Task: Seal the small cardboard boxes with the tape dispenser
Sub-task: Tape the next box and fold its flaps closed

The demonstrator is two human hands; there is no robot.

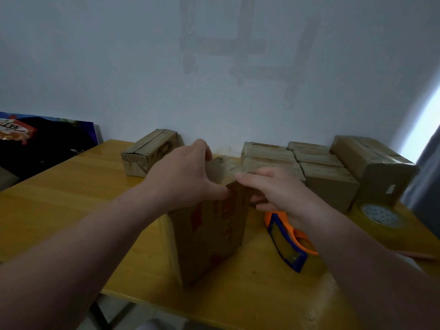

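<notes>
Both hands up top: left hand [188,177] curled over upright box [209,234], right hand [276,191] pinched its flap edge. Idle tape dispenser [288,236] lay just right of box, beneath right wrist. Risk: flaps springing open on release, tall box tipping. Front edge of table [71,198] was near; open room was to left.

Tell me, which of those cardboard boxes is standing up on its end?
The box with red print at the front, its top held by the left hand and the right hand. The other boxes lie flat by the wall.
</notes>
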